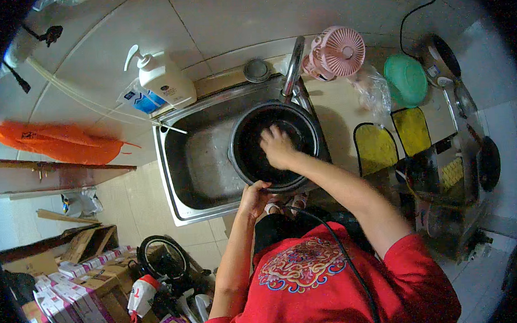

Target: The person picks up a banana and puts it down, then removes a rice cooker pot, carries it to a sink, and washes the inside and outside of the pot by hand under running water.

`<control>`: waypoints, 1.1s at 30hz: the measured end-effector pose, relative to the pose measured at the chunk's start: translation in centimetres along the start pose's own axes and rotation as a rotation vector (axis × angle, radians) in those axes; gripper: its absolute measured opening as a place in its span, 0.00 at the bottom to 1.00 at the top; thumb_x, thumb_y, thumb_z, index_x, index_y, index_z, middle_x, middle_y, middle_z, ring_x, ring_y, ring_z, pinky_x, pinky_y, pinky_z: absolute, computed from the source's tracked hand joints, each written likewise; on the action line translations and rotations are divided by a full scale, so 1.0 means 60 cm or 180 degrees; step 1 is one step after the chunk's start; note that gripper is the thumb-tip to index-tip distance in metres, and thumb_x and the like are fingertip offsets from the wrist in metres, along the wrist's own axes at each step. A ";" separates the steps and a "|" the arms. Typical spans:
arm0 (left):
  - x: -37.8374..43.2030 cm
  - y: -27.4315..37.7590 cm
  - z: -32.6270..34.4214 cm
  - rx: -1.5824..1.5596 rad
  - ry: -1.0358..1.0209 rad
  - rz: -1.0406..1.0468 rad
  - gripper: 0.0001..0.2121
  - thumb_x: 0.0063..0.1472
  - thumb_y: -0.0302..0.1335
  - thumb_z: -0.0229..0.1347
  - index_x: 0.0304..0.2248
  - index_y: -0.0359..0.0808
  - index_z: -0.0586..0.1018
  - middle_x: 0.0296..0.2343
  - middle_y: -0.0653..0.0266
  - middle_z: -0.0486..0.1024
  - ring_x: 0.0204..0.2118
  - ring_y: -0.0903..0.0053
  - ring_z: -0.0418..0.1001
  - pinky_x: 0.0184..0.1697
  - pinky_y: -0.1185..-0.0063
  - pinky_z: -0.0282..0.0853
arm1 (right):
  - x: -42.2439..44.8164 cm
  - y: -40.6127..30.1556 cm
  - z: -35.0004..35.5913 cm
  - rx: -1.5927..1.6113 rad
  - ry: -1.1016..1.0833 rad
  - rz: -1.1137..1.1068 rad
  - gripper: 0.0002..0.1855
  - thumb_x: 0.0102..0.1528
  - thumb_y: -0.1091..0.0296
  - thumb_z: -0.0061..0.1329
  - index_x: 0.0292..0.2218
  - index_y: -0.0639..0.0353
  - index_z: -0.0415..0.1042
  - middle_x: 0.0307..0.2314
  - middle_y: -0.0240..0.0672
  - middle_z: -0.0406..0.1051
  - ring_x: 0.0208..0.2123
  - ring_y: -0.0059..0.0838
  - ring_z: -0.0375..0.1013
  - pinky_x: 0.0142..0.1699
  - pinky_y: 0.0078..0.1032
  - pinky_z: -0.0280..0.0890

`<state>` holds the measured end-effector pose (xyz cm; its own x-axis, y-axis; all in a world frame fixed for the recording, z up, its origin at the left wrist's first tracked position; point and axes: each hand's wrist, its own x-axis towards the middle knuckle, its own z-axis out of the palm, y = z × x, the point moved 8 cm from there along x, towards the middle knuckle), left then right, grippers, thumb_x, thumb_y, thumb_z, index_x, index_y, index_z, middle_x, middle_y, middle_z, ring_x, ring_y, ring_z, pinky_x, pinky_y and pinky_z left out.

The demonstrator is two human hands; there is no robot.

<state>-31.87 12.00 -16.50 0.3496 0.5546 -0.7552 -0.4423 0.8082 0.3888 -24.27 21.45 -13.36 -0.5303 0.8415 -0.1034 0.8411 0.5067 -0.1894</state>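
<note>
A round dark pot (252, 162) sits over the right part of a stainless steel sink (201, 164), below the curved metal faucet (294, 65). My left hand (255, 199) grips the pot's near rim, its thumb on top of the edge. Inside the pot is my right hand (279, 147), fingers pointing down toward the dark interior. That hand is blurred, and whether it holds anything is hidden. The pot's bottom is too dark to make out.
Behind the sink stand a white pump bottle (166, 80) and a small grey round dish (257, 70). To the right are a pink fan (342, 52), a green plastic bowl (405, 80) and yellow cloths (375, 149). Cardboard boxes (111, 274) and a wheel (162, 256) occupy the lower left.
</note>
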 end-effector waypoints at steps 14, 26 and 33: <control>0.003 -0.013 -0.001 -0.0049 -0.0011 -0.0139 0.06 0.46 0.23 0.46 0.25 0.28 0.67 0.24 0.58 0.67 0.25 0.69 0.67 0.31 0.76 0.66 | -0.036 -0.023 0.044 0.0046 -0.1169 -0.0676 0.16 0.42 0.69 0.40 0.36 0.57 0.68 0.43 0.37 0.55 0.47 0.41 0.51 0.45 0.34 0.54; 0.007 0.017 -0.027 -0.0071 0.0435 0.0286 0.05 0.45 0.21 0.45 0.24 0.28 0.69 0.24 0.60 0.66 0.29 0.70 0.65 0.35 0.70 0.63 | -0.072 0.003 0.036 0.0295 -0.2556 0.0322 0.16 0.44 0.69 0.39 0.36 0.65 0.67 0.38 0.46 0.63 0.42 0.43 0.59 0.49 0.39 0.46; 0.033 0.046 -0.019 0.1585 0.0348 0.1470 0.08 0.42 0.20 0.50 0.26 0.29 0.69 0.27 0.59 0.65 0.30 0.68 0.65 0.31 0.72 0.64 | -0.081 0.011 0.045 0.1240 -0.2515 0.0623 0.22 0.51 0.62 0.26 0.41 0.65 0.64 0.43 0.46 0.59 0.47 0.44 0.56 0.52 0.44 0.44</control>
<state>-33.35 15.14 -17.53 0.1195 0.8620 -0.4925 -0.0845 0.5031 0.8601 -21.45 17.18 -15.60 -0.4211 0.4591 -0.7822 0.9044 0.1476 -0.4003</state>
